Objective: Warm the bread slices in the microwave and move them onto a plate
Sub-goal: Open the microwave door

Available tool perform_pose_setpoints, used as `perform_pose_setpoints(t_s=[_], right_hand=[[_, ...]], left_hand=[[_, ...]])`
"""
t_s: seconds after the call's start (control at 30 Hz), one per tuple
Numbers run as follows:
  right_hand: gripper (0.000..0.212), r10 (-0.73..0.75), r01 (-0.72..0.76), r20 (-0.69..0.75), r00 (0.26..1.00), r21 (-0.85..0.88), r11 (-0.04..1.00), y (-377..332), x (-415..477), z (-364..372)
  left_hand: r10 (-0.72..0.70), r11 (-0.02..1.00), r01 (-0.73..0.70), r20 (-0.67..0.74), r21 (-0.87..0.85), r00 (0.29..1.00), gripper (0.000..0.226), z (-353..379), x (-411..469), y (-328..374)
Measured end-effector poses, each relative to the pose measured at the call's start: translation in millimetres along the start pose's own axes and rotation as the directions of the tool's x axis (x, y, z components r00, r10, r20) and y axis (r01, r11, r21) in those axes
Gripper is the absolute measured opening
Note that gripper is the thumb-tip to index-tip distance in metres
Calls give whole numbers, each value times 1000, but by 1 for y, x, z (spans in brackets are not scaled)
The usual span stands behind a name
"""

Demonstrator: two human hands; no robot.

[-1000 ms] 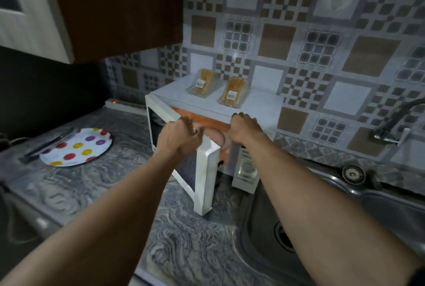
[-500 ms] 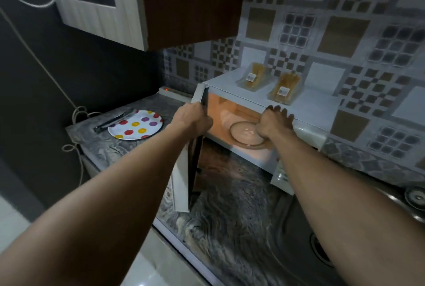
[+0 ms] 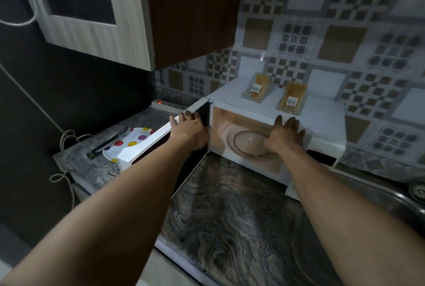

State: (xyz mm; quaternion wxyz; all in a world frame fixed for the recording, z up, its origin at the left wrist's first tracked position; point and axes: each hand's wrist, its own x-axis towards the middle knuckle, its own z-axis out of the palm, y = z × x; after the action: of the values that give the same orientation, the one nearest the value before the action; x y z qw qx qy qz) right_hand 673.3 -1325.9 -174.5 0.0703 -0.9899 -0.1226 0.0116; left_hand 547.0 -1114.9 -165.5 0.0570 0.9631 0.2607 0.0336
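The white microwave (image 3: 322, 116) stands on the counter with its door (image 3: 142, 147) swung wide open to the left. The lit cavity holds only the glass turntable (image 3: 249, 144). Two clear packs of bread slices lie on the microwave's top, one (image 3: 257, 88) to the left of the other (image 3: 291, 100). My left hand (image 3: 188, 129) grips the top edge of the door near its hinge. My right hand (image 3: 285, 135) is at the cavity's upper front edge, its fingers spread and straight. A polka-dot plate (image 3: 135, 139) sits on the counter at left, partly hidden behind the door.
Black tongs (image 3: 107, 146) lie by the plate near the counter's left end. A power strip (image 3: 165, 105) with a red light sits behind the door. A wall cabinet (image 3: 184, 16) hangs overhead. The steel sink (image 3: 404, 203) starts at the right. Marbled counter (image 3: 230, 216) lies in front.
The door has swung from half open to wide open with my left hand on it. My right hand has stayed at the cavity's front edge. The view has shifted to the left.
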Motion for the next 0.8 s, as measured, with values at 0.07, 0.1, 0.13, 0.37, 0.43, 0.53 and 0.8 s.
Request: perform_pose_setpoints(t_s=[0.07, 0.1, 0.13, 0.37, 0.43, 0.53, 0.8], right_hand=[[92, 43, -44, 26, 999, 8, 999, -5, -1, 3], [93, 65, -66, 27, 997, 10, 998, -8, -1, 4], [95, 86, -87, 23, 996, 13, 996, -11, -1, 5], [95, 156, -155, -13, 988, 59, 986, -22, -3, 8], [95, 156, -156, 3, 988, 67, 985, -23, -7, 8], [91, 183, -183, 17, 983, 77, 980, -26, -7, 5], [85, 193, -180, -59, 979, 174, 968, -28, -12, -2]], left_hand=[[27, 999, -28, 13, 21, 1000, 71, 3, 8, -6], [44, 999, -45, 14, 26, 999, 71, 5, 14, -9], [61, 998, -62, 12, 29, 998, 72, 6, 20, -12], [198, 978, -198, 11, 62, 980, 72, 10, 56, -20], [224, 973, -223, -5, 65, 975, 73, 14, 61, -24], [267, 962, -267, 5, 53, 964, 78, 14, 70, -26], [275, 961, -276, 59, 15, 960, 85, 8, 85, -9]])
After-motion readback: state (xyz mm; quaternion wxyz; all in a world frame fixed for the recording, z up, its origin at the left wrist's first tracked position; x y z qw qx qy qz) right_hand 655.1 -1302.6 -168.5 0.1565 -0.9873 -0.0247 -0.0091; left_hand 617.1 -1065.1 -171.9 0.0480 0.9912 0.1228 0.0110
